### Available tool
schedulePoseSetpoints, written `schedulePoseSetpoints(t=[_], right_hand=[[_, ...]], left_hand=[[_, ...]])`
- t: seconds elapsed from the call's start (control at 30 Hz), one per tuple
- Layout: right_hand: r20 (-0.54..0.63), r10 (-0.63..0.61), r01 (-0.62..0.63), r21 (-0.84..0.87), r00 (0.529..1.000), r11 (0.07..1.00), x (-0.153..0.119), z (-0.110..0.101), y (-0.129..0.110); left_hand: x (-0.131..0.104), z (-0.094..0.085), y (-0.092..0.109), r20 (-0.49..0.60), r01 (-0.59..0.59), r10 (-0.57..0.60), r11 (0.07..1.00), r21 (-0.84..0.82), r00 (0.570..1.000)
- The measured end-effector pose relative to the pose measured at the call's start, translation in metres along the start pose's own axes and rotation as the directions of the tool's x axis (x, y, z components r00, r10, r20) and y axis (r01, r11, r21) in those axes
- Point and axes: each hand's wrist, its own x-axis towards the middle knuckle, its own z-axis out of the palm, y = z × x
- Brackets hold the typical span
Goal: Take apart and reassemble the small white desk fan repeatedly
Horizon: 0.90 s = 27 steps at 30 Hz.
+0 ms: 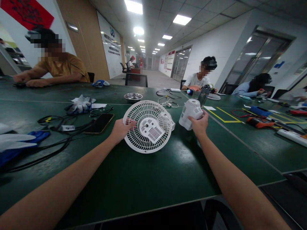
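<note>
My left hand (pixel 122 130) grips the left rim of a round white fan grille (pixel 147 145), its thumb lying over the bars. The grille is tilted up facing me, with a slotted plate at its centre. In my right hand (pixel 199 123) is a white plastic housing (pixel 189 111) with vent slots, held upright just above or on the table; which of the two I cannot tell. Between them, another white part (pixel 171 123) shows partly from behind the grille, most of it hidden. A dark transparent bottle (pixel 203 95) stands behind the housing.
On the green table (pixel 144 185) a metal bowl (pixel 133 96) sits beyond the grille. To the left lie a phone (pixel 100 124), black cables (pixel 64 137) and work gloves (pixel 80 105). An orange multimeter (pixel 260 123) and a power strip (pixel 292 137) lie right. Several people sit across the table.
</note>
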Motion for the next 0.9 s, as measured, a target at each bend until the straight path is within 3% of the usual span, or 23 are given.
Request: schedulePoseSetpoints(t=[0.37, 0.9], right_hand=[[0.075, -0.069, 0.071, -0.02, 0.995, 0.997, 0.011, 0.002, 0.021], [0.08, -0.03, 0.034, -0.046, 0.996, 0.998, 0.016, 0.005, 0.03]], left_hand=[[0.004, 0.003, -0.006, -0.003, -0.036, 0.036, 0.999, -0.011, 0.999], [0.004, 0.002, -0.005, -0.009, -0.011, 0.011, 1.0, -0.026, 1.0]])
